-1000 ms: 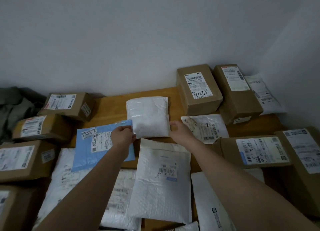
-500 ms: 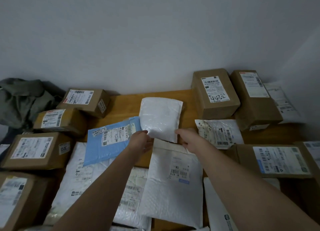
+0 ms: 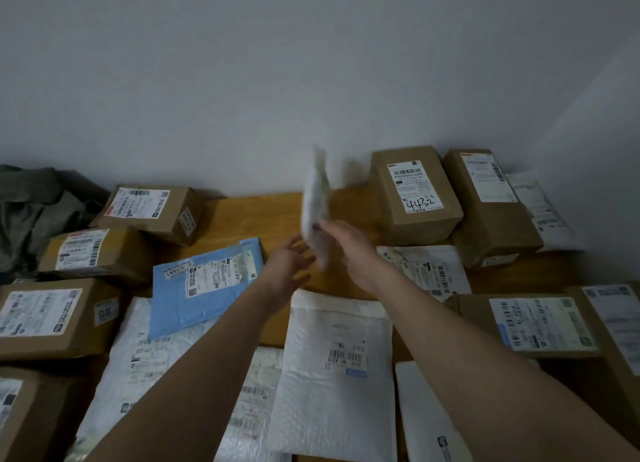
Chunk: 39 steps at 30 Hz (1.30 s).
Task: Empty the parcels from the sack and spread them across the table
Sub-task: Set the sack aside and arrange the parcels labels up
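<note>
A small white padded parcel [image 3: 316,202], blurred, is held upright on edge above the middle of the tabletop [image 3: 242,219], pinched near its lower end by the right hand [image 3: 346,250]. The left hand [image 3: 287,264] is spread just beside it with fingers loose, grasping nothing. A blue mailer [image 3: 204,281] lies left of the hands, and a brown box marked 4432 [image 3: 415,195] stands near the far edge.

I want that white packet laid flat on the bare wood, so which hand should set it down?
Right. The right hand already pinches the upended white packet above the bare table. The left hand is beside it, fingers spread, holding nothing.
</note>
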### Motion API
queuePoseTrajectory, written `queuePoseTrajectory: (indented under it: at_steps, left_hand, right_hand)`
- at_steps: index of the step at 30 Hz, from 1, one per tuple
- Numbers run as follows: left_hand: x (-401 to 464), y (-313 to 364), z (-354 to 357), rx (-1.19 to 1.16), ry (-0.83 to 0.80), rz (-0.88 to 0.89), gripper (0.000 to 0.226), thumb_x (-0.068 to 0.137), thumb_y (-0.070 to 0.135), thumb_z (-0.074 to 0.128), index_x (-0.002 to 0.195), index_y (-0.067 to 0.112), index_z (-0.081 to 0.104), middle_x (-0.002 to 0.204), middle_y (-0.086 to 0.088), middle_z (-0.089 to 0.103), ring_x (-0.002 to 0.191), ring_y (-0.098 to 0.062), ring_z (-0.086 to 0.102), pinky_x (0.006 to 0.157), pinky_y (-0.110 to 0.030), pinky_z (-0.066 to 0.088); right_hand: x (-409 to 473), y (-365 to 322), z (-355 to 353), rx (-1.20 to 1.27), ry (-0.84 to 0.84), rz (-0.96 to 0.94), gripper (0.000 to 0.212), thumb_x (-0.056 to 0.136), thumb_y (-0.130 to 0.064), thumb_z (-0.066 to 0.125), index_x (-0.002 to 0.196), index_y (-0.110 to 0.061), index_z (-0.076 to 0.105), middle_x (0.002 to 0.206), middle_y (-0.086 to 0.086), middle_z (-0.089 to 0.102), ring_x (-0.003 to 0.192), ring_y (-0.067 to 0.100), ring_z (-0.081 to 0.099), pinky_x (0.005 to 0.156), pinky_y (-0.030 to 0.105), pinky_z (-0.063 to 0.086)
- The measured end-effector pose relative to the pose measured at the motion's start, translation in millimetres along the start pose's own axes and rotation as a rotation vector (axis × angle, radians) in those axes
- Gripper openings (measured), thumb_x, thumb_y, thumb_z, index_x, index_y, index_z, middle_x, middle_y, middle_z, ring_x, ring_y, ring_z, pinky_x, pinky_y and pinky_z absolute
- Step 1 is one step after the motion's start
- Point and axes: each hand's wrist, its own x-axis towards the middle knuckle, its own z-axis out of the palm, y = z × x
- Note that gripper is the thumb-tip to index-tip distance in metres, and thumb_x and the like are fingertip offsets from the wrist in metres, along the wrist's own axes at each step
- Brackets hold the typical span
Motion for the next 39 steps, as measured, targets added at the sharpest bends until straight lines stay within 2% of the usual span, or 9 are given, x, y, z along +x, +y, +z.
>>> queuePoseTrajectory:
  at_steps: [3,6,9,12,15,21,27,32,39]
  left_hand:
    - [4.4,5.9,-0.6,-0.266,0.139,-0.034,0.062,0.085,-0.012,0.026,0.138,0.016,0.043,0.127,-0.005,0.061,0.115,-0.026,0.058,0.098,-0.046,0.044]
    - [8.1,-4.1,-13.0,-0.345,0.497,-0.174,0.038,0.088,-0.009,0.03,0.118,0.001,0.05,0.099,-0.012,0.06,0.089,-0.025,0.061,0.086,-0.039,0.049]
    - [9.2,-11.0,-20.8,-0.339,0.597,-0.219,0.023,0.086,-0.005,0.037,0.105,0.007,0.04,0.084,-0.011,0.053,0.076,-0.024,0.058,0.082,-0.038,0.053]
    - [14.5,-14.2,-22.1,-0.313,0.589,-0.215,0.016,0.086,-0.001,0.04,0.099,0.007,0.045,0.084,-0.01,0.051,0.078,-0.024,0.058,0.083,-0.039,0.053]
    - [19.8,-13.5,-17.7,-0.223,0.548,-0.192,0.009,0.088,0.004,0.043,0.086,0.011,0.05,0.083,-0.009,0.049,0.079,-0.023,0.055,0.079,-0.038,0.052]
    - [31.2,-14.7,-10.1,-0.131,0.431,-0.18,0.023,0.094,0.014,0.046,0.116,0.018,0.047,0.095,-0.001,0.051,0.102,-0.024,0.055,0.09,-0.038,0.048]
    - [48.2,-16.8,-11.8,-0.103,0.417,-0.127,0.074,0.089,0.013,0.052,0.149,0.039,0.018,0.126,-0.008,0.05,0.11,-0.028,0.055,0.09,-0.043,0.05]
    - [63.3,-8.6,-10.6,-0.192,0.434,-0.113,0.07,0.092,0.008,0.048,0.151,0.03,0.018,0.125,-0.008,0.045,0.11,-0.027,0.056,0.093,-0.043,0.05]
    - [64.3,-9.6,-1.2,-0.158,0.339,-0.138,0.055,0.093,0.008,0.046,0.145,0.017,0.035,0.133,-0.008,0.05,0.119,-0.026,0.054,0.102,-0.044,0.045]
  right_hand:
    - [-7.7,-17.2,1.2,0.072,0.106,-0.161,0.039,0.098,-0.038,0.045,0.076,-0.017,0.071,0.112,-0.007,0.067,0.105,0.008,0.056,0.084,0.026,0.035]
    - [-6.6,-9.1,-10.1,0.026,0.301,-0.135,0.027,0.096,-0.03,0.049,0.086,-0.016,0.07,0.104,-0.006,0.066,0.102,0.012,0.054,0.083,0.028,0.035]
    - [-2.1,12.4,-25.4,-0.071,0.375,-0.035,0.015,0.093,-0.023,0.055,0.094,-0.013,0.066,0.092,0.0,0.063,0.083,0.013,0.054,0.063,0.024,0.038]
    - [4.2,34.2,-31.4,-0.143,0.378,0.141,0.017,0.092,-0.022,0.05,0.101,-0.013,0.061,0.092,0.003,0.057,0.072,0.013,0.049,0.061,0.026,0.037]
    - [14.1,49.9,-31.7,-0.137,0.306,0.29,0.039,0.09,-0.023,0.046,0.128,-0.012,0.052,0.12,0.006,0.056,0.105,0.023,0.054,0.084,0.033,0.045]
    - [14.6,61.0,-35.0,-0.207,0.122,0.435,0.058,0.093,-0.028,0.053,0.146,-0.015,0.031,0.149,0.005,0.034,0.135,0.025,0.036,0.1,0.033,0.036]
    - [17.9,55.9,-44.4,-0.181,0.074,0.462,0.047,0.097,-0.022,0.05,0.142,-0.016,0.038,0.146,0.004,0.038,0.132,0.023,0.036,0.099,0.031,0.034]
    - [19.1,55.1,-45.8,-0.255,0.048,0.445,0.041,0.1,-0.015,0.044,0.14,-0.018,0.042,0.143,0.006,0.039,0.125,0.022,0.039,0.093,0.028,0.035]
    - [20.4,51.2,-44.2,-0.28,0.035,0.445,0.047,0.1,-0.013,0.043,0.145,-0.02,0.036,0.148,0.006,0.034,0.131,0.024,0.036,0.104,0.032,0.033]
